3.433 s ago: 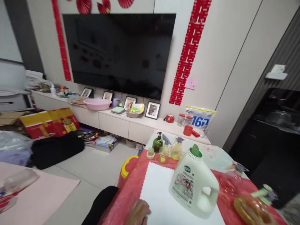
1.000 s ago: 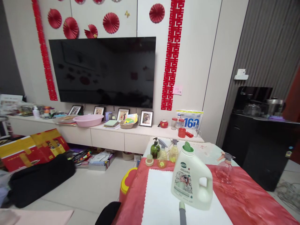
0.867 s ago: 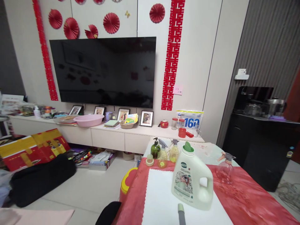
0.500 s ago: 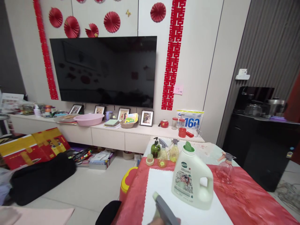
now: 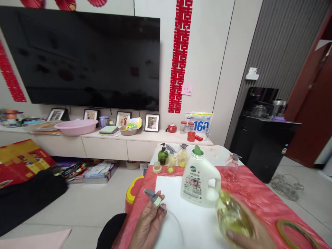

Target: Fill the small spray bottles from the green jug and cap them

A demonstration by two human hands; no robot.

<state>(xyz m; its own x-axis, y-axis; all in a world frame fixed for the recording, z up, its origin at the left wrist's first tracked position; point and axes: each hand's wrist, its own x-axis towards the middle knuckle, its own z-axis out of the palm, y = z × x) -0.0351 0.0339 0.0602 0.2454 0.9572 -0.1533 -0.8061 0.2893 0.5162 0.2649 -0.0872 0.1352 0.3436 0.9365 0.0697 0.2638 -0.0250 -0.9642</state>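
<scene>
In my left hand (image 5: 147, 221), low in the middle of the view, a grey and pale green trigger spray head (image 5: 153, 197) is pinched between the fingers. Its clear dip tube (image 5: 177, 221) curves down to the right over the white mat. My right hand (image 5: 259, 228) is wrapped round a yellowish see-through spray bottle (image 5: 230, 218), tilted, blurred, and without a spray head on it. Between and beyond both hands stands a pale green detergent jug (image 5: 192, 183), upright, its neck uncapped and showing a green spout (image 5: 197, 150).
Behind the jug are a green pump bottle (image 5: 163, 155), two yellowish spray bottles (image 5: 171, 164) (image 5: 183, 159) and a pale cap (image 5: 157, 167). A pink spray bottle (image 5: 230, 171) stands right. Tape rolls (image 5: 282, 224) lie on the red tablecloth (image 5: 261, 197); a yellow-red stool (image 5: 133, 188) adjoins the table.
The view has swung right and down. Both hands now show: the spray head has turned over in my left hand with its tube visible, and the bottle has come into view in my right.
</scene>
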